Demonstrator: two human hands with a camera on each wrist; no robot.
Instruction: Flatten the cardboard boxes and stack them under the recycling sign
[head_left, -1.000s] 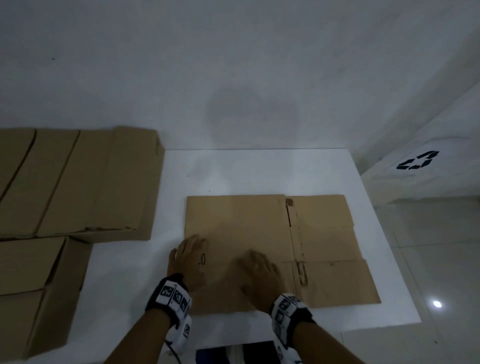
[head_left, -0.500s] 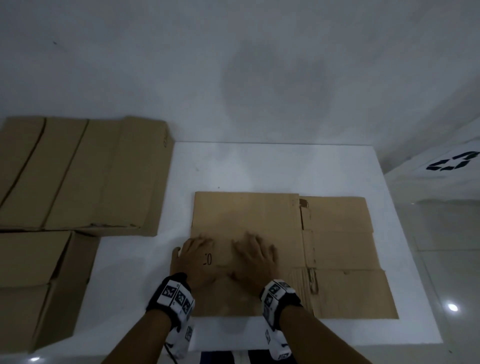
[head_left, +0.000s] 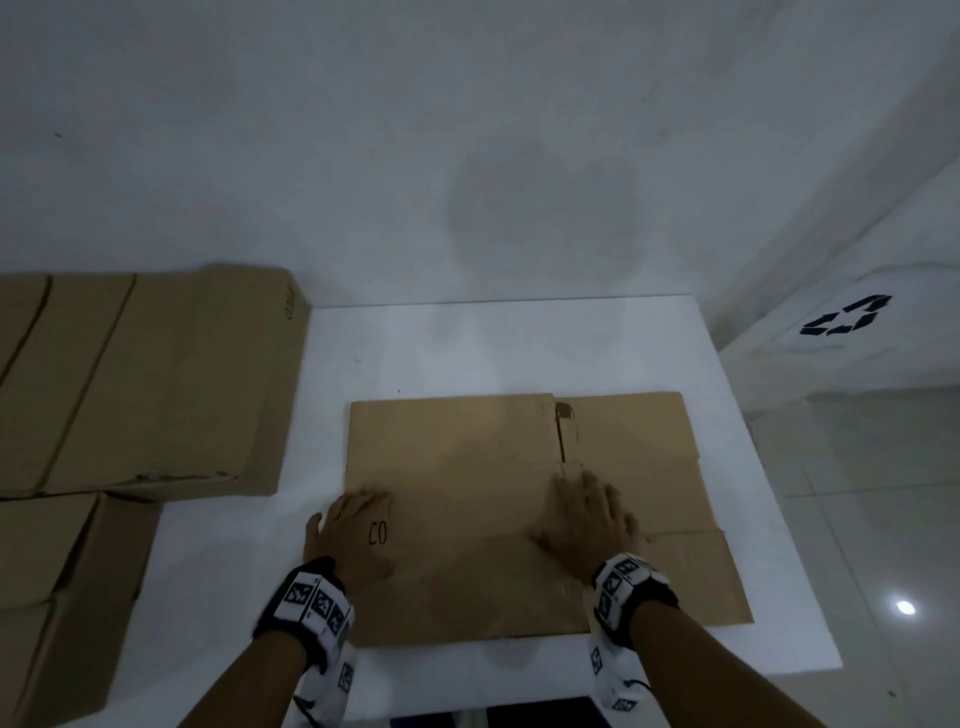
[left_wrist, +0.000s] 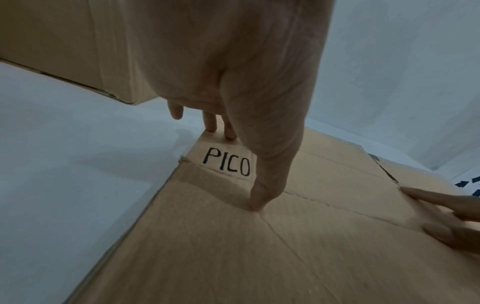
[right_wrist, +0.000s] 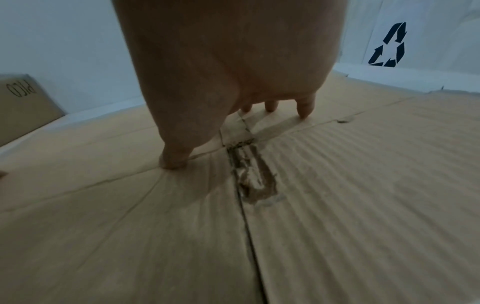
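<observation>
A flattened brown cardboard box (head_left: 467, 457) lies on the white table (head_left: 467, 343), marked "PICO" (left_wrist: 227, 164) near its left edge. My left hand (head_left: 353, 530) presses flat on that left edge, fingers spread, thumb tip (left_wrist: 257, 203) down on the card. My right hand (head_left: 584, 514) presses flat near the torn middle seam (right_wrist: 255, 179), fingers straight. A black recycling sign (head_left: 847, 322) hangs on the white wall at the right, also the recycling sign (right_wrist: 389, 47) in the right wrist view.
Two closed cardboard boxes stand at the left: a large one (head_left: 135, 379) at the back and another (head_left: 62, 597) nearer me. Right of the table is tiled floor (head_left: 857, 493) below the sign. A white wall rises behind the table.
My right hand has slid right from beside the left hand to the box's middle seam. The left hand stays at the left edge. My head view has shifted slightly.
</observation>
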